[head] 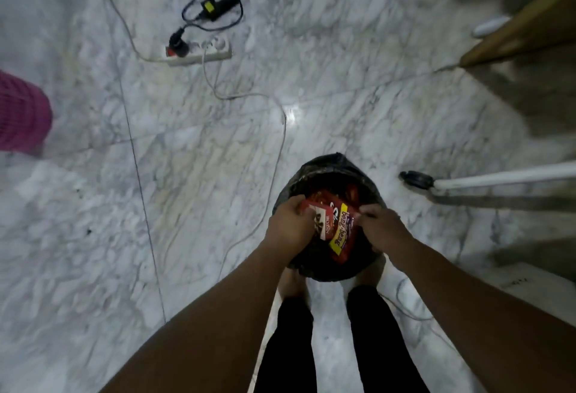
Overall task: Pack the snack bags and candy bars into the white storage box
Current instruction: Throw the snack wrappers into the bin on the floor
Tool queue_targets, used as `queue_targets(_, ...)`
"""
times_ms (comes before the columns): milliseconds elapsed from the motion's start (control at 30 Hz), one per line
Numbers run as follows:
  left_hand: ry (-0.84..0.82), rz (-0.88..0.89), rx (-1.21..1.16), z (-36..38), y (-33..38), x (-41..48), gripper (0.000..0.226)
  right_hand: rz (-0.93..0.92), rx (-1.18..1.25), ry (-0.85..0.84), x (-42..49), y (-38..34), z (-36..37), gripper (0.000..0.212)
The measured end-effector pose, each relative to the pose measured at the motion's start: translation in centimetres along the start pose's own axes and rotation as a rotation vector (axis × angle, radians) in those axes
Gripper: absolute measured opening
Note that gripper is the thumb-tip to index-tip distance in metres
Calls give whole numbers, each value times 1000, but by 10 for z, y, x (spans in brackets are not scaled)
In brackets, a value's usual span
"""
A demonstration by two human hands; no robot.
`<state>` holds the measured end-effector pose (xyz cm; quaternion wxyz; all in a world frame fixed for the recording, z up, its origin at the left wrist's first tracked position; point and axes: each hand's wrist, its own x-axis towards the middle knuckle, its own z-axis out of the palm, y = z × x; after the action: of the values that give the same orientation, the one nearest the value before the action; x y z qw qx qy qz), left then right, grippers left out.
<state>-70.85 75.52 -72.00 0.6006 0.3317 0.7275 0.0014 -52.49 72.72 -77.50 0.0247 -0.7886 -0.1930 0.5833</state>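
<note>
Near six o'clock, inside the black bag (330,174), the left hand (288,224) grips a red snack box (321,221). The right hand (379,226) pinches the yellow candy-bar pack (342,236) by a corner (light, slick, crushable; probably best held across flat faces). No white storage box shows.

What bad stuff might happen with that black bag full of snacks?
1. The left hand grips the red box and the right hand pinches the yellow pack, so the black bag may tip and spill snacks.
2. A white cable snakes across the floor near the feet; stepping forward might trip you.
</note>
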Motion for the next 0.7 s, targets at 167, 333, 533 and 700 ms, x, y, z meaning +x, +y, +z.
queue_targets(167, -68, 191, 203, -36, 91, -123, 45, -191, -23, -12, -131, -63, -54, 16)
queue_targets(333, -121, 391, 356, -58, 173, -257, 45, -348, 56, 53, -297, -112, -126, 24)
queue_targets(533, -142, 688, 576, -41, 260, -371, 52, -496, 116, 259, -435, -94, -228, 26)
queue_targets(700, -177, 944, 691, 21, 314, -453, 46, -526, 139, 437, -511, -41, -311, 30)
